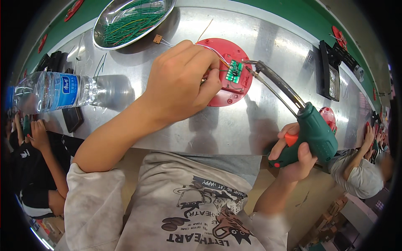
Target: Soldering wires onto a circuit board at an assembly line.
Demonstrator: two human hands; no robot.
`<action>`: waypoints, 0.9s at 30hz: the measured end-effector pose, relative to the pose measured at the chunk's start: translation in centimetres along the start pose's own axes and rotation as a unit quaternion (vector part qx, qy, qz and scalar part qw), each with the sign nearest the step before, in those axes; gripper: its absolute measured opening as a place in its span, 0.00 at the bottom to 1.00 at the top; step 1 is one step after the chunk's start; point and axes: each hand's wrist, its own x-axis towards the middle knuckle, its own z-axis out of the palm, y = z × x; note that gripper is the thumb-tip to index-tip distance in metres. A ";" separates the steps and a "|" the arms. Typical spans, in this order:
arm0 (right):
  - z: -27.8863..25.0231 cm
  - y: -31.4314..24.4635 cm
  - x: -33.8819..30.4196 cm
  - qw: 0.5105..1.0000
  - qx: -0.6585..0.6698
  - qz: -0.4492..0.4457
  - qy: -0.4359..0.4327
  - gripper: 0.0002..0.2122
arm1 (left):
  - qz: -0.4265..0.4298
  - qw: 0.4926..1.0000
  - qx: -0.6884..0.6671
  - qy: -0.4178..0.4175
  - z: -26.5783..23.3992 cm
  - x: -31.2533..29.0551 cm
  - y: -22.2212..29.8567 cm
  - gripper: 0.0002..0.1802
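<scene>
My left hand [180, 79] is curled, thumb and forefinger almost meeting above a red disc [224, 98]; the fingers hide whatever lies between them, so I can't tell what they grip. My right hand [295, 150] wraps a green soldering gun [318, 136], a finger at its orange trigger. Its tip is near the right edge of the green circuit board [234, 72] on the disc; I can't make out contact. Beyond, a brown component [157, 39] trails leads behind my left hand, the upper edge crops a metal bowl [96, 38], and darkness swallows the bottle's [54, 92] capped end.
</scene>
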 end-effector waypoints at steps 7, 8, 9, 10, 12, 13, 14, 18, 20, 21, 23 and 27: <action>-0.9 0.6 0.3 0.999 0.043 -0.005 -0.022 0.22 | -0.033 0.997 -0.059 -0.030 -0.6 0.0 -0.3 0.04; -1.1 0.7 0.3 0.999 0.047 -0.001 -0.026 0.22 | -0.045 0.995 -0.075 -0.043 -0.7 0.1 -0.4 0.04; -1.0 0.7 0.3 0.999 0.047 -0.002 -0.025 0.22 | -0.057 0.993 -0.091 -0.056 -0.7 0.1 -0.4 0.04; -1.0 0.7 0.3 0.998 0.052 -0.001 -0.018 0.22 | -0.055 0.993 -0.092 -0.056 -0.6 0.2 -0.5 0.04; -0.8 0.6 0.4 0.998 0.060 -0.002 -0.012 0.22 | -0.052 0.990 -0.119 -0.047 -0.7 0.2 -0.4 0.05; -0.7 0.6 0.4 0.998 0.063 0.000 -0.005 0.21 | -0.051 0.991 -0.118 -0.047 -1.0 0.3 -0.3 0.05; -0.7 0.7 0.5 0.998 0.066 0.000 0.005 0.21 | -0.053 0.991 -0.107 -0.057 -1.2 0.4 -0.2 0.04; -1.0 0.8 0.3 0.998 0.067 -0.002 -0.003 0.21 | -0.089 0.982 -0.143 -0.087 -1.9 0.9 -0.3 0.07; -1.0 0.8 0.3 0.997 0.077 0.001 -0.003 0.21 | -0.091 0.978 -0.161 -0.098 -2.0 1.0 -0.7 0.07; -1.0 0.8 0.3 0.997 0.078 0.001 -0.003 0.21 | -0.095 0.973 -0.179 -0.108 -2.1 1.1 -0.9 0.08; -1.1 0.8 0.3 0.997 0.074 -0.001 -0.007 0.20 | -0.091 0.970 -0.186 -0.128 -2.7 1.5 -1.1 0.08; -1.1 0.7 0.4 0.997 0.074 0.004 -0.007 0.20 | -0.084 0.961 -0.210 -0.156 -3.3 1.7 -1.5 0.10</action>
